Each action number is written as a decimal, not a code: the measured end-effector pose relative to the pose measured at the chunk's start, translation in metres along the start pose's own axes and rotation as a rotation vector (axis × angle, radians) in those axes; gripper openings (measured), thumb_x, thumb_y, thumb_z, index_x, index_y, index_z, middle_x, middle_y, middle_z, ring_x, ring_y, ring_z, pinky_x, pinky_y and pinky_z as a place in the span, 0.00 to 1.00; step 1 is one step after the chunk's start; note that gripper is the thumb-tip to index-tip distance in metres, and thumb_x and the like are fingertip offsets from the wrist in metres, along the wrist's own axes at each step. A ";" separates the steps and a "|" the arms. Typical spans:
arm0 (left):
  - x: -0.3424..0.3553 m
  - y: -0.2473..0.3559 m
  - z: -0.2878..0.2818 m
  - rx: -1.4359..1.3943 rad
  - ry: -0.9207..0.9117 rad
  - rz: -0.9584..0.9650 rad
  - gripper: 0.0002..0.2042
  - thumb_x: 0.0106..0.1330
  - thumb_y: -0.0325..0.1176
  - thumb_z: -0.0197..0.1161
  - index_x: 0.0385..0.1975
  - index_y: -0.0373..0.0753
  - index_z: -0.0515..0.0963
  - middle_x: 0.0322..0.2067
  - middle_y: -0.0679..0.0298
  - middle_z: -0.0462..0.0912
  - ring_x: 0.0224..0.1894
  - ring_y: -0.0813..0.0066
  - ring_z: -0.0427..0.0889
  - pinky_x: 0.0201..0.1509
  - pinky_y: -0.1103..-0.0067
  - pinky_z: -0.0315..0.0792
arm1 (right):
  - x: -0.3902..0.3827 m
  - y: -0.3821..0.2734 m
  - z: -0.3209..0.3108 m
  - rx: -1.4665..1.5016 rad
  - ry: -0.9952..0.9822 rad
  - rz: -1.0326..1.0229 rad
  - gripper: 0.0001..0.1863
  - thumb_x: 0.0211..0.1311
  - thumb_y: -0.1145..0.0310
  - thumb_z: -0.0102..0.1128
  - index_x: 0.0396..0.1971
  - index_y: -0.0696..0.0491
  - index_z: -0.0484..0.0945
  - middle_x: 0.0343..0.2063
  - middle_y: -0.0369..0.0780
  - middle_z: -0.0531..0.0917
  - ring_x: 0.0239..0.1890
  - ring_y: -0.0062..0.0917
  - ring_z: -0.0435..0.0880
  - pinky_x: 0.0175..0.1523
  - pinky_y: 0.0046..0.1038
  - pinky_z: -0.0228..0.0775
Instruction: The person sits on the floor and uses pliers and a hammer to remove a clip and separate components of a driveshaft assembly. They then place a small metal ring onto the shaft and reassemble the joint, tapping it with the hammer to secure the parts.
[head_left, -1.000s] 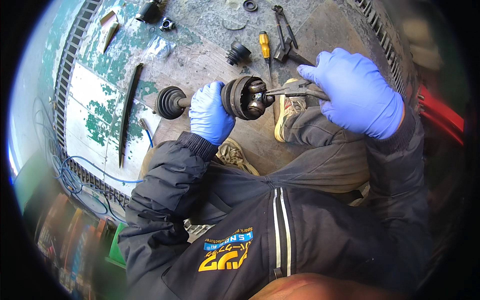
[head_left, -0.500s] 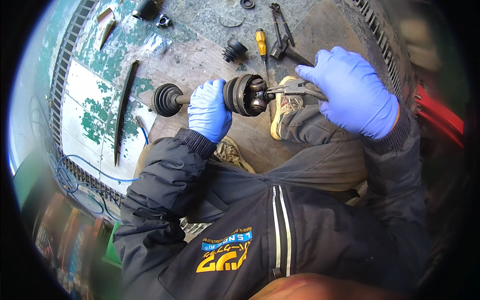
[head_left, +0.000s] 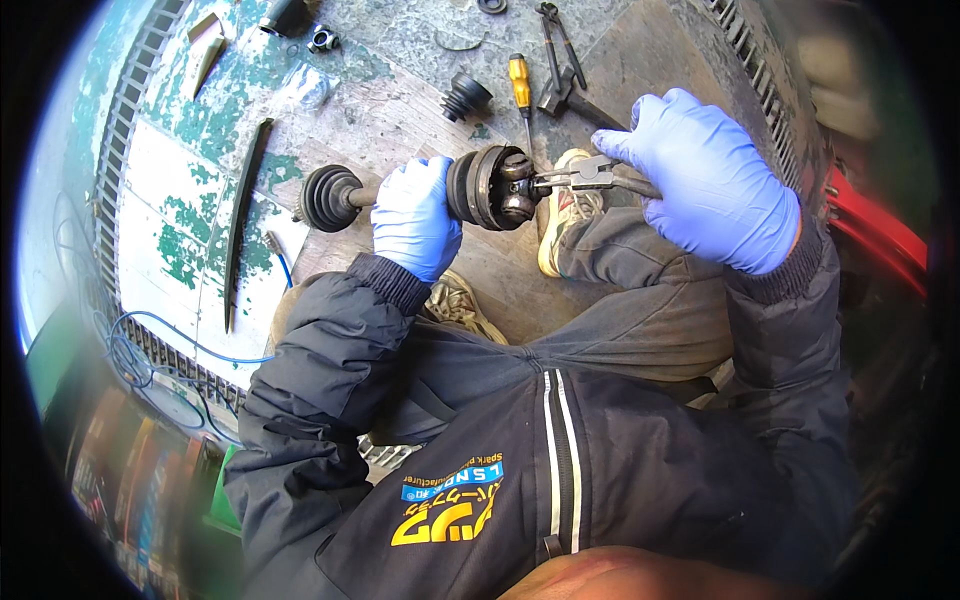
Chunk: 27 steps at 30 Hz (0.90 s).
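Both my hands wear blue gloves. My left hand (head_left: 418, 218) is closed round the shaft of a drive axle (head_left: 362, 196), held level above the floor. A ribbed black boot (head_left: 331, 198) covers the axle's left end. To the right of my left hand, a second boot is pushed back, and the greasy joint (head_left: 514, 188) with its rollers lies exposed. My right hand (head_left: 708, 185) is closed on the handles of a pair of pliers (head_left: 592, 174). The pliers' thin tips reach the middle of that joint; exactly what they touch is too small to tell.
Beyond my hands lie a yellow-handled screwdriver (head_left: 520, 85), a hammer (head_left: 572, 102), pincers (head_left: 556, 45) and a loose rubber boot (head_left: 466, 97). A long dark bar (head_left: 248, 220) lies to the left, near a blue hose (head_left: 190, 345). A red metal part (head_left: 875, 220) stands at right.
Almost nothing differs. Both hands keep their grip, the plier tips stay at the joint, and the axle and hands have shifted only slightly in the picture.
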<state>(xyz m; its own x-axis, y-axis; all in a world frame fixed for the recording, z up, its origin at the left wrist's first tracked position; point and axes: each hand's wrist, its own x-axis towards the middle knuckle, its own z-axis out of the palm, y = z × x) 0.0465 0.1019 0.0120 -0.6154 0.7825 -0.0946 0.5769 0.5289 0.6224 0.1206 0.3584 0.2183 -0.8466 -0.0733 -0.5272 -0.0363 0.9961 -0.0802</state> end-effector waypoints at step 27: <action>0.002 0.000 0.000 -0.007 -0.042 -0.025 0.14 0.61 0.32 0.68 0.46 0.40 0.79 0.39 0.49 0.82 0.43 0.42 0.81 0.46 0.55 0.75 | -0.003 0.005 0.004 0.035 -0.003 -0.002 0.37 0.45 0.71 0.75 0.62 0.57 0.79 0.46 0.45 0.80 0.50 0.42 0.79 0.57 0.40 0.74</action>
<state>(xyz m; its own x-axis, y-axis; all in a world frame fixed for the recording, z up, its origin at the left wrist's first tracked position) 0.0452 0.1038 0.0113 -0.6065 0.7823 -0.1422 0.5577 0.5460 0.6251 0.1249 0.3631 0.2155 -0.8449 -0.0756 -0.5296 -0.0194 0.9936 -0.1110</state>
